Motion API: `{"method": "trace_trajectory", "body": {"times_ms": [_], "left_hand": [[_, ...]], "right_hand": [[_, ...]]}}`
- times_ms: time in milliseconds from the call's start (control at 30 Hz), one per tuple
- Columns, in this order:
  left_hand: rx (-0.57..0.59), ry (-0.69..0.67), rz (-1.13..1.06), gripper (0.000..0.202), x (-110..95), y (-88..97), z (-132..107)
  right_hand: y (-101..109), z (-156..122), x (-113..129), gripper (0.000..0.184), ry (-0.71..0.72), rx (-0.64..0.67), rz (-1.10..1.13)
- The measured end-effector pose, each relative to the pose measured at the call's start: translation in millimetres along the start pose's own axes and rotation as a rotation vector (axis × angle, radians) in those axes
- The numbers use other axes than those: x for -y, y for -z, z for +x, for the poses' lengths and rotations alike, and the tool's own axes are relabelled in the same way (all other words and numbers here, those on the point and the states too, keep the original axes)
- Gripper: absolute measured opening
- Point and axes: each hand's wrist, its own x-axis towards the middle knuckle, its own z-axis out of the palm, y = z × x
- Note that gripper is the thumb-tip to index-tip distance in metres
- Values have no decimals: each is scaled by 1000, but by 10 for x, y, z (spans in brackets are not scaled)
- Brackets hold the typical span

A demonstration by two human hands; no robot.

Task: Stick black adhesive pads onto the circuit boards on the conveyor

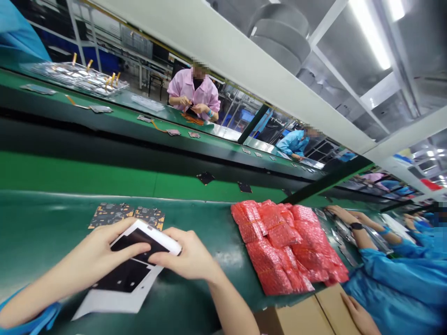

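Both hands grip a white sheet (115,300) with black, cut-out sticker shapes (122,274) on it. Its far edge is bent up and curls over toward me, while the near corner hangs low over the green table. My left hand (101,246) closes on the sheet's left part, its thumb pressed on a black area. At the curled right end my right hand (188,253) pinches the sheet between thumb and fingers. Just beyond the hands lie black circuit boards (111,214) with gold-coloured spots, partly covered by the sheet and left hand.
Red bubble-wrap packets (279,242) are piled to the right, beside a cardboard box (310,314). A green conveyor belt (167,181) crosses ahead, carrying dark boards (205,177). A co-worker's blue sleeve (401,274) is close on the right; a person in pink (197,88) sits opposite.
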Motion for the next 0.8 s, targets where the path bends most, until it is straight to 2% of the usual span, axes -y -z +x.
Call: {"method": "trace_trajectory", "body": {"times_ms": [67,100,200,267,333,467,600,667,733,800], "left_hand": [[-39,38,-66,49,-45,20,49],[-79,50,-106,49,-59,15,63],[-106,31,-143,48,-74,-39,64],[-131,-3,-98,48,-49,-72,52],[-149,-37,-85,50,0,-82,45],[-139,-39,-132,56,57,-57,33],[-165,30,-54,59,-26,-68,44],[-169,59,-54,61,-84,-90,72],[-145,47,-93,58,-124,-113,103],[-110,2,-100,55,-138,-133,123]], "right_hand": [[258,190,-75,23,59,-39,-99],[411,328,-130,26,67,-120,-179],[855,770,-324,54,11,-376,-316],[1032,969,-441,45,-12,-484,-376],[1081,1058,-536,33,-13,-553,-417],[974,1057,-608,30,27,-604,-435],[759,867,-394,33,94,-564,-382],[584,637,-205,37,167,-438,-327],[385,366,-24,55,258,-212,-219],[217,143,101,42,208,-167,-94]]}}
